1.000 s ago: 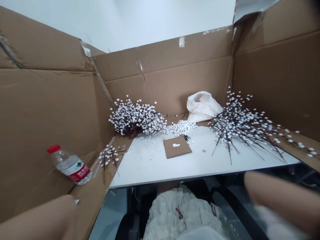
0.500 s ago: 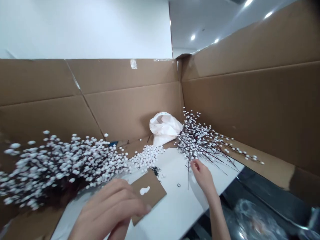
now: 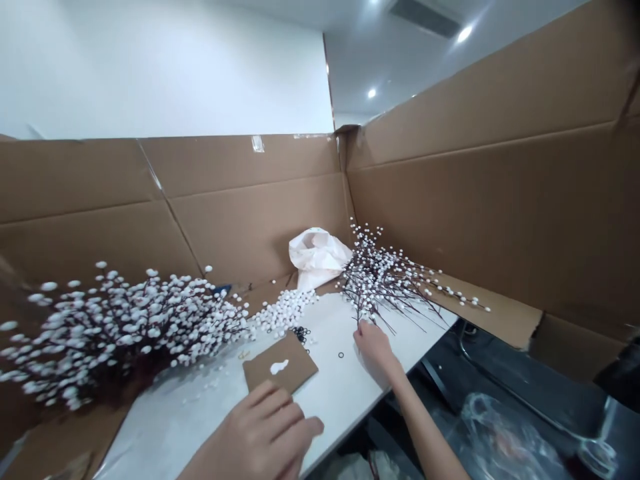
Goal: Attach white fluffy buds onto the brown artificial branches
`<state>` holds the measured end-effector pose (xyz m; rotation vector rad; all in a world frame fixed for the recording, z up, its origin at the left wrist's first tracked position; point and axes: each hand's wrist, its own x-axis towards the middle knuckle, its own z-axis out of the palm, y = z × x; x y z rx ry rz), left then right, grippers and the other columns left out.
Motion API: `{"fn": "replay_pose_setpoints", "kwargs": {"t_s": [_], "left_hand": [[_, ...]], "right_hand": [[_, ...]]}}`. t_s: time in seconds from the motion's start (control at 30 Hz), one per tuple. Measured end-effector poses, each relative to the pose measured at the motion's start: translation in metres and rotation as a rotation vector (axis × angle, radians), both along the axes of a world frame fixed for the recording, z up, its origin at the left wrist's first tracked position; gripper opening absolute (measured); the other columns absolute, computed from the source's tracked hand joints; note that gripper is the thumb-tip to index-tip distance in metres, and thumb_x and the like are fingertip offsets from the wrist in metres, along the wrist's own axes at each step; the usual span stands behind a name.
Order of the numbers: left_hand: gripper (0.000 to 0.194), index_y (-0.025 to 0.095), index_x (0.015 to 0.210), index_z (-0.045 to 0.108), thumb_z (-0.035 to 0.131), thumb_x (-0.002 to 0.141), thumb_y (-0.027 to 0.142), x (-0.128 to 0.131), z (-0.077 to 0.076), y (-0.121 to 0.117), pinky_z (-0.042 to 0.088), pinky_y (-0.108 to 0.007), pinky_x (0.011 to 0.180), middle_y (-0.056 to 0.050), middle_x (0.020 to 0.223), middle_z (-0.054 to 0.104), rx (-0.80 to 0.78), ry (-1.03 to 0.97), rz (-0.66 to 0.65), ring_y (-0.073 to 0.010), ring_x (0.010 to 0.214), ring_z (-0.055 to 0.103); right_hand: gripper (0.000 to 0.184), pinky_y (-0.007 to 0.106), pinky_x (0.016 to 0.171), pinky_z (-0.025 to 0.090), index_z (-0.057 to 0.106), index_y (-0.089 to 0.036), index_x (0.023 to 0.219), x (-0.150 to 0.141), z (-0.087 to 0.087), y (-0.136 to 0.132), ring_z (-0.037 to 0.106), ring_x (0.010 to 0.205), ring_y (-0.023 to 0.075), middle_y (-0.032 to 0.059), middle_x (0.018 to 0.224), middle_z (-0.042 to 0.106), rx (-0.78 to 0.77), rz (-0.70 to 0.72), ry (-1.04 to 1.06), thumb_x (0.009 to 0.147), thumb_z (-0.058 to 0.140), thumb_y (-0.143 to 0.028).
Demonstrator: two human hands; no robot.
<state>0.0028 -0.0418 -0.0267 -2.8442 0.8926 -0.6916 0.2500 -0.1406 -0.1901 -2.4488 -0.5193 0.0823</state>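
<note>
Ceiling lights are producing points of glare at upper right. The white wall is reflecting bright, cool light and is nearing overexposure. The right cardboard panel is receiving less light. A diffuse shadow is falling on the back cardboard panel, left of the white bag. The right hand is casting a faint shadow on the white tabletop. Wide-angle distortion is stretching the white-berried stems at left. Dark vignetting is obscuring the upper-right corner.

no readable lettering, no legible label, brand, number or sign (at least in this view)
</note>
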Motion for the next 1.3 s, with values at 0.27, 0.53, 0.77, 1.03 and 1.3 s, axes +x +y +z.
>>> {"fn": "replay_pose_setpoints", "kwargs": {"t_s": [0.27,0.53,0.77,1.03,1.3], "left_hand": [[0.023,0.025,0.095,0.062,0.040,0.089,0.027,0.004,-0.024,0.065,0.046,-0.018,0.072,0.001,0.083,0.067,-0.368,0.206,0.303,-0.0114,0.078,0.060],[0.030,0.024,0.096,0.063,0.037,0.088,0.037,0.013,-0.067,0.087,0.044,-0.019,0.069,0.000,0.088,0.067,-0.653,0.347,0.484,-0.0122,0.078,0.059],[0.033,0.023,0.100,0.061,0.037,0.087,0.042,0.023,-0.077,0.105,0.043,-0.022,0.071,-0.001,0.083,0.065,-0.887,0.278,0.537,-0.0141,0.079,0.057],[0.045,0.019,0.121,0.043,0.041,0.084,0.045,0.028,-0.084,0.138,0.044,-0.023,0.071,-0.006,0.093,0.064,-1.415,-0.091,0.419,-0.0129,0.076,0.056],[0.037,0.017,0.097,0.052,0.052,0.075,0.046,0.013,-0.114,0.169,0.040,-0.019,0.053,0.000,0.070,0.055,-1.677,-0.332,0.492,-0.0092,0.058,0.052]], "right_hand": [[0.027,0.022,0.046,0.030,0.032,-0.020,0.068,0.001,0.015,-0.022,0.037,0.045,0.0080,-0.0049,0.056,0.040,1.156,0.250,0.576,0.076,0.048,-0.040],[0.029,0.018,0.039,0.023,0.033,-0.022,0.081,-0.029,0.013,0.016,0.031,0.038,0.0066,-0.0102,0.048,0.030,1.132,0.314,0.428,0.076,0.052,-0.044],[0.030,0.019,0.041,0.017,0.035,-0.022,0.085,-0.039,0.014,0.054,0.023,0.042,0.0072,-0.0095,0.049,0.026,1.086,0.550,0.324,0.080,0.047,-0.048],[0.025,0.024,0.053,0.029,0.045,-0.020,0.091,-0.056,0.026,0.088,0.035,0.054,0.0119,-0.0024,0.060,0.038,0.691,0.892,0.044,0.089,0.036,-0.044],[0.029,0.025,0.067,0.035,0.053,-0.019,0.085,-0.038,0.012,0.110,0.048,0.070,0.0154,0.0017,0.075,0.054,0.460,0.998,-0.045,0.090,0.034,-0.041]]}}
